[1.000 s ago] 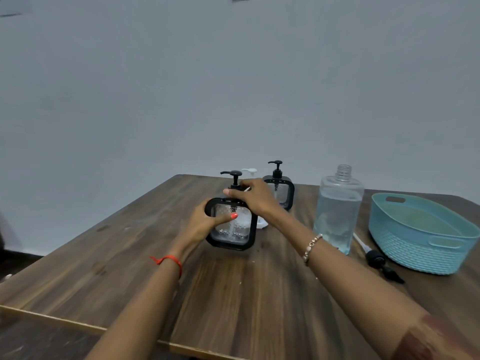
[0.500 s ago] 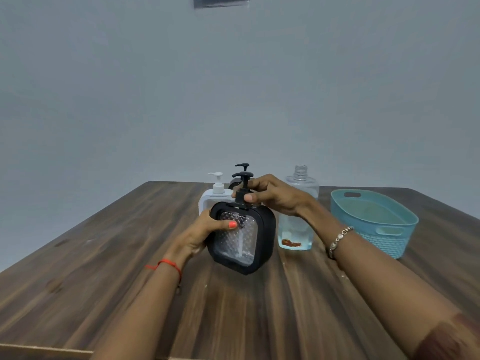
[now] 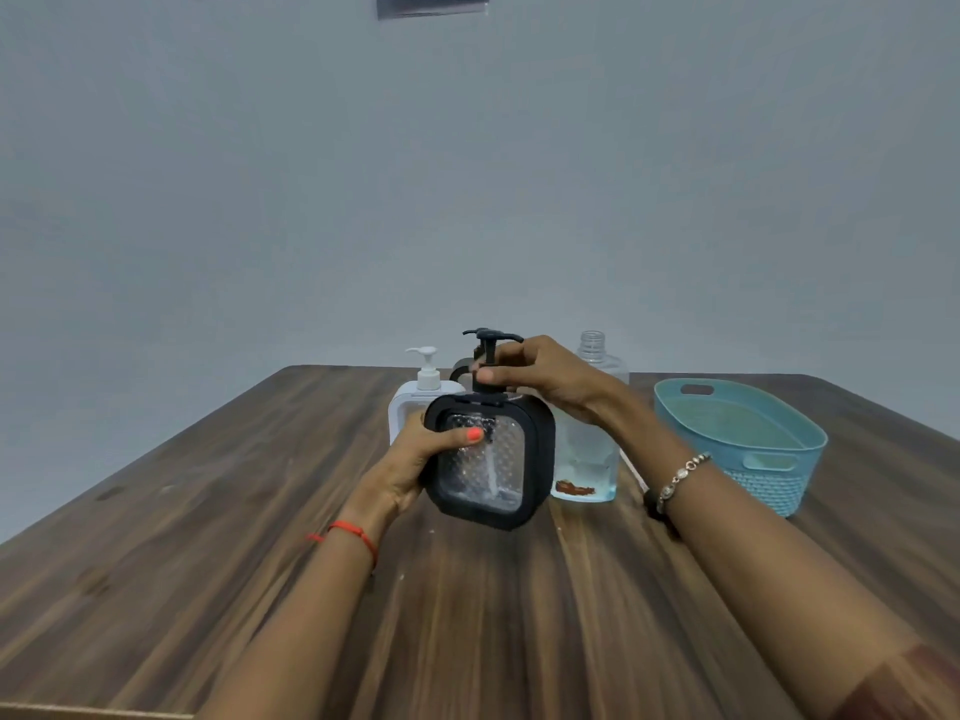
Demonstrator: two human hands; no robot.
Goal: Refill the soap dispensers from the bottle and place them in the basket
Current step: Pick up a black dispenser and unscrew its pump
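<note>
Head view showed the left hand [image 3: 410,470] clasping a black dispenser [image 3: 491,462] above the wooden surface [image 3: 208,537] — its fingers wrapped round the body. Right hand [image 3: 540,376] pinched the pump collar; beyond stood a clear bottle [image 3: 589,459], then the teal basket [image 3: 769,470].

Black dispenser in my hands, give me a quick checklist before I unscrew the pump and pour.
1. Body held firm: left hand wraps the black dispenser, thumb across its front. Ok.
2. Pump gripped: right hand pinches the pump collar. Ok.
3. Dispenser upright: it is lifted and tilted slightly. Not ok for pouring.
4. Refill bottle ready: cap off, liquid inside, standing just behind. Ok.
5. Basket free: nothing seen inside. Ok.
6. Pump already loose: cannot tell.
</note>
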